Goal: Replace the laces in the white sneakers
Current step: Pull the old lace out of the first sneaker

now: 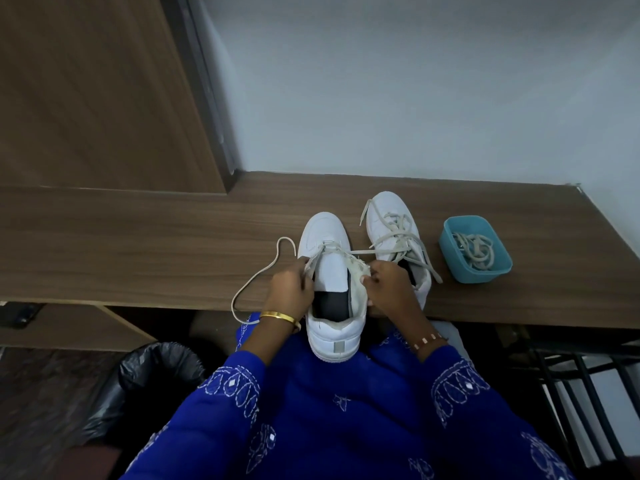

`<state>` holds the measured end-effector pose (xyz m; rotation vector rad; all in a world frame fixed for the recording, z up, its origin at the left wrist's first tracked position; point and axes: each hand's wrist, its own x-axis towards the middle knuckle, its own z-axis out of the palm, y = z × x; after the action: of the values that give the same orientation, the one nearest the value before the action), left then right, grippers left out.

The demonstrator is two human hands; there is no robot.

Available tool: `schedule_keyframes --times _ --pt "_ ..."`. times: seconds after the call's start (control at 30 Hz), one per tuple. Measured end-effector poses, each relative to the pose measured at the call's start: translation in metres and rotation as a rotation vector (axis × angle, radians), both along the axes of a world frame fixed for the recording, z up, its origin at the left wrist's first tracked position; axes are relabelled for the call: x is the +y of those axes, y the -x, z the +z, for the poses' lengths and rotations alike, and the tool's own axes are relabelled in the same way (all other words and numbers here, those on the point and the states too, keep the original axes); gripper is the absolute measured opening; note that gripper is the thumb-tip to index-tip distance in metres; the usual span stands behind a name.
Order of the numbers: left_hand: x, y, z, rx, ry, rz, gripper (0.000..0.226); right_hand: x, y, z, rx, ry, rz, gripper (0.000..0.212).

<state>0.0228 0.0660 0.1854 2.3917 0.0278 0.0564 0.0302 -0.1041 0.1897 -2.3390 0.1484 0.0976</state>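
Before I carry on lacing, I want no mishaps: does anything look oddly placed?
The near sneaker overhangs the desk edge, heel off the wood. Its lace loops left and dangles past the edge.

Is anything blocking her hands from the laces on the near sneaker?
Nothing visible does. The left hand and the right hand are already at the near sneaker, each pinching its lace by the eyelets. The second sneaker and the teal container sit off to the right.
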Motion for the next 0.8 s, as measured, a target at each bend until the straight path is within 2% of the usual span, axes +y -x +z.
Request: schedule_keyframes --times 0.17,0.33,0.47,0.6,0.8 --pt "-0.001 -0.001 0.000 0.042 0.091 0.014 0.029 0.005 -0.006 0.016 0.073 -0.066 0.057 0.021" --pt "-0.001 -0.003 -0.002 0.038 0.172 0.063 0.027 0.008 -0.034 0.029 -0.040 -0.003 0.052 0.013" --pt "-0.006 -0.016 0.003 -0.008 0.104 0.112 0.024 0.014 -0.057 0.026 -0.097 0.136 0.097 0.013" --pt "-0.007 -0.037 -0.004 0.022 0.095 0.088 0.017 0.018 -0.067 0.014 -0.079 0.188 0.154 0.016" --pt "-0.007 -0.060 -0.007 0.041 0.018 0.081 0.023 0.022 -0.073 0.000 -0.070 0.241 0.216 0.025"
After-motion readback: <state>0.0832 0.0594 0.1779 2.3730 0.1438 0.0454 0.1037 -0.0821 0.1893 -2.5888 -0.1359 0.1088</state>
